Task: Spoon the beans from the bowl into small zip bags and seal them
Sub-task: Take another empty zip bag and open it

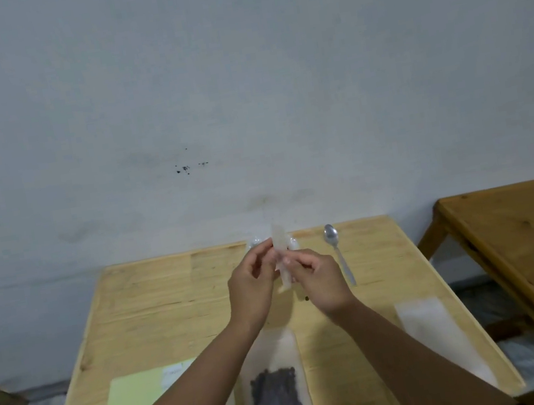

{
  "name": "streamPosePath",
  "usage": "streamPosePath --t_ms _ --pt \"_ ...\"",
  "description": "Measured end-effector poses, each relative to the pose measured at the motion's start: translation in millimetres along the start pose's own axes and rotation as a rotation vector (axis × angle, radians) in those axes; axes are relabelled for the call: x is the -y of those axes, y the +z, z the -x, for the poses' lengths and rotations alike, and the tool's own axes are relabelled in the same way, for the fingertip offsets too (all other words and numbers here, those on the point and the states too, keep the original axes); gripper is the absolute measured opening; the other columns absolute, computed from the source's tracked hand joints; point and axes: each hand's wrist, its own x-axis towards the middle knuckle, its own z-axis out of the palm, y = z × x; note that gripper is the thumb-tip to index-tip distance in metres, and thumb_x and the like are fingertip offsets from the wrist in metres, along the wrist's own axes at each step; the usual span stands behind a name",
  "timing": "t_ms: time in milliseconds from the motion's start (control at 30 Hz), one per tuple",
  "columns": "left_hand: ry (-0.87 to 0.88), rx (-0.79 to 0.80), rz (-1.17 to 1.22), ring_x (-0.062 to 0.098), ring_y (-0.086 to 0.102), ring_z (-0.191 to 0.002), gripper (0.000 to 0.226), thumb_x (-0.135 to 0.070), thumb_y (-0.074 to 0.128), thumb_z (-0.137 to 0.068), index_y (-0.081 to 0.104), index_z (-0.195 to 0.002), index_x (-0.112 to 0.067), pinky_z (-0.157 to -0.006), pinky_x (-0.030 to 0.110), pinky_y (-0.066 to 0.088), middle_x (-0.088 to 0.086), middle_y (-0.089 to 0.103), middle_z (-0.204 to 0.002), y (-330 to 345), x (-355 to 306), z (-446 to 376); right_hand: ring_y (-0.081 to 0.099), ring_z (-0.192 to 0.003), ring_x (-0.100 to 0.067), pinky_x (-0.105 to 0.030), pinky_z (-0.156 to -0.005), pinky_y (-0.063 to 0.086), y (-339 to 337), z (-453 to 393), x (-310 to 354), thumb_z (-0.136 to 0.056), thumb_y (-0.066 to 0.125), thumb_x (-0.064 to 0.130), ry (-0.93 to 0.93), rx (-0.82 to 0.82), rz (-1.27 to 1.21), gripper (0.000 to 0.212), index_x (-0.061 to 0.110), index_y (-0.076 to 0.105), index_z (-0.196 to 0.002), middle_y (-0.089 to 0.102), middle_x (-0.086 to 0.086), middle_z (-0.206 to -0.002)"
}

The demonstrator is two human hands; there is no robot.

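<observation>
Pale wooden table against a grey wall: pale green paper sheet near its front-left corner; clear plastic bag holding dark beans at the front edge; above centre, left hand and right hand both pinch a small, empty, translucent zip bag, held upright; metal spoon lies near the rear-right corner. Thin, limp and probably slippery, the bag is best gripped at its stiffer zip lips
</observation>
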Motion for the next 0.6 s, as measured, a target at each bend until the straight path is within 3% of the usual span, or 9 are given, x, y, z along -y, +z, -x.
streamPosePath --t_ms 167,300,467,533,600 --pt "0.007 -0.016 -0.079 -0.001 0.066 -0.087 0.031 -0.015 0.062 -0.088 0.062 -0.115 -0.03 -0.075 0.009 0.049 -0.007 0.072 -0.096 -3.0 -6.4 0.8 0.065 -0.083 0.002 -0.011 -0.074 0.05 7.0 -4.6 -1.6 -0.087 0.062 0.013 -0.053 -0.08 0.167 0.016 0.017 0.072 -0.099 0.072 0.008 -0.09" --pt "0.052 -0.059 -0.177 0.0 0.066 -0.075 0.04 -0.008 0.057 -0.089 0.052 -0.115 -0.037 -0.067 0.009 0.049 -0.005 0.072 -0.084 3.4 -8.9 0.6 0.062 -0.071 0.006 -0.005 -0.064 0.045 5.1 -8.3 2.1 -0.087 0.061 0.012 -0.089 -0.086 0.206 0.014 0.024 0.057 -0.094 0.064 0.014 -0.069" --pt "0.071 -0.084 -0.196 0.003 0.067 -0.078 0.029 -0.008 0.058 -0.089 0.06 -0.101 -0.035 -0.074 0.013 0.05 -0.005 0.071 -0.08 18.0 -13.9 -5.9 0.06 -0.078 0.0 -0.013 -0.067 0.048 -8.8 -18.9 0.4 -0.087 0.055 0.007 -0.149 -0.088 0.257 0.023 0.028 0.06 -0.08 0.065 0.01 -0.078" --pt "0.069 -0.091 -0.189 0.003 0.067 -0.072 0.029 -0.007 0.058 -0.089 0.064 -0.103 -0.032 -0.07 0.01 0.048 -0.005 0.071 -0.077 23.8 -15.2 -8.8 0.062 -0.081 -0.001 -0.016 -0.07 0.05 -13.6 -22.9 -0.9 -0.087 0.056 0.008 -0.123 -0.079 0.239 0.02 0.023 0.067 -0.083 0.068 0.009 -0.084" --pt "0.06 -0.095 -0.188 0.004 0.066 -0.069 0.028 -0.007 0.058 -0.09 0.066 -0.106 -0.028 -0.068 0.009 0.048 -0.004 0.071 -0.079 27.8 -15.0 -10.2 0.063 -0.083 0.001 -0.01 -0.071 0.048 -19.2 -24.4 -1.6 -0.087 0.059 0.012 -0.084 -0.055 0.208 0.015 0.022 0.07 -0.089 0.07 0.01 -0.088"
